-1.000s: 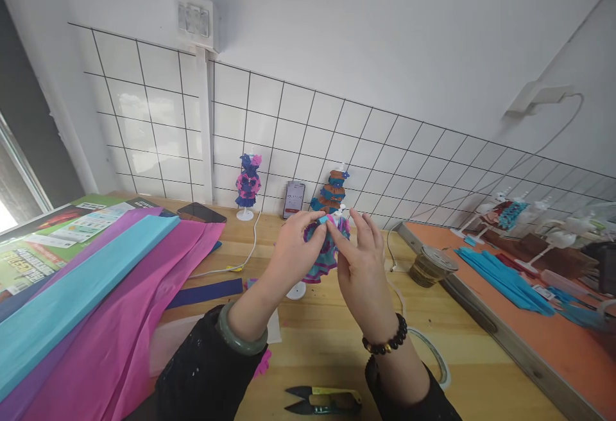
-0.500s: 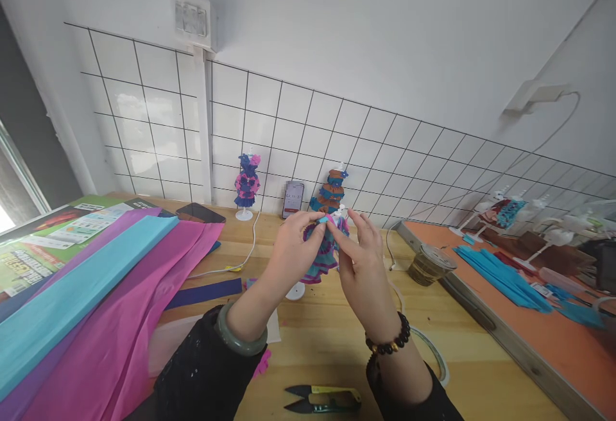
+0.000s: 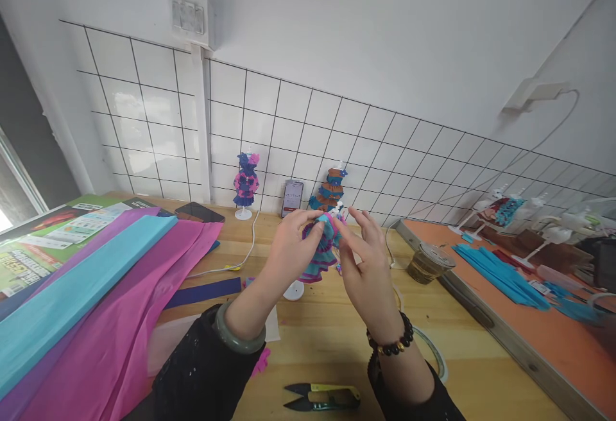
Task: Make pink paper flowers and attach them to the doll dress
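Note:
Above the table, my left hand (image 3: 299,241) is closed, its thumb and forefinger pinching a turquoise crepe-paper ruffle with a pink edge (image 3: 329,223) at the top of a small dress. The dress (image 3: 318,264), in turquoise tiers trimmed with purple-pink, hangs on a miniature mannequin whose white round base (image 3: 294,291) shows below my left hand. On the other side, my right hand (image 3: 368,267) has its fingers spread, and the forefinger tip reaches the ruffle's right edge. My hands hide part of the dress and the mannequin's upper body.
Thread snips (image 3: 322,397) lie near the front edge. Crepe-paper sheets (image 3: 120,280) are piled at left. Behind stand a phone (image 3: 292,197), a blue-and-pink dressed mannequin (image 3: 247,180) and a brown-and-blue one (image 3: 330,190). At right are a lidded cup (image 3: 430,262) and an orange board (image 3: 520,299).
The turquoise ruffle now fans out wider between my hands, its pink edge curving to the right. My right forefinger has drawn slightly right, away from my left thumb.

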`<action>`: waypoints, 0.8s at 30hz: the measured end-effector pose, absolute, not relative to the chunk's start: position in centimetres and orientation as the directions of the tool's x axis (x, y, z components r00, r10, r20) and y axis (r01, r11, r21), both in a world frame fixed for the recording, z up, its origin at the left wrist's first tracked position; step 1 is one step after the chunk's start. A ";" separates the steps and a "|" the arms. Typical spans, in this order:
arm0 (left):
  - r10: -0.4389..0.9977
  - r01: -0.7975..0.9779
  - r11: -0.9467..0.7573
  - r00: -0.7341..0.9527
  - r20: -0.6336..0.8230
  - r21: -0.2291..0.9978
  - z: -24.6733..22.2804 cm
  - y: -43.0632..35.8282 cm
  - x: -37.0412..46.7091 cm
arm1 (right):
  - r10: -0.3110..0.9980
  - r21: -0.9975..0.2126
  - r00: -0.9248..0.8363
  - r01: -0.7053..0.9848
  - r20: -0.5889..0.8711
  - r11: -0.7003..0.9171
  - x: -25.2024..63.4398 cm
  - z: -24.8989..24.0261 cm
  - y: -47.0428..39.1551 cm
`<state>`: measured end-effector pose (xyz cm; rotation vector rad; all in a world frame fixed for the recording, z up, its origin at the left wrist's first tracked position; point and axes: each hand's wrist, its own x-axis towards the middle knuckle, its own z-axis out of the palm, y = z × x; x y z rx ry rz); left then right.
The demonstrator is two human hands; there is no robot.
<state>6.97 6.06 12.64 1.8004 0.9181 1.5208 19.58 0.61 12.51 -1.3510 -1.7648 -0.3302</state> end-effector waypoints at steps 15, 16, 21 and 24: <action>0.803 0.142 -0.596 0.128 0.582 0.790 12.7 6.0 7.0 | 0.563 -0.076 -0.120 0.947 0.818 0.312 19.7 11.9 1.1; 0.805 0.142 -0.593 0.130 0.579 0.793 12.7 6.0 7.0 | 0.565 -0.072 -0.123 0.947 0.816 0.312 19.7 11.9 1.1; 0.806 0.112 -0.590 0.149 0.574 0.800 12.7 6.0 6.9 | 0.580 -0.069 -0.127 0.950 0.804 0.304 19.8 11.9 1.2; 0.805 0.089 -0.589 0.154 0.573 0.803 12.7 6.0 6.8 | 0.577 -0.068 -0.126 0.950 0.807 0.304 19.8 11.8 1.2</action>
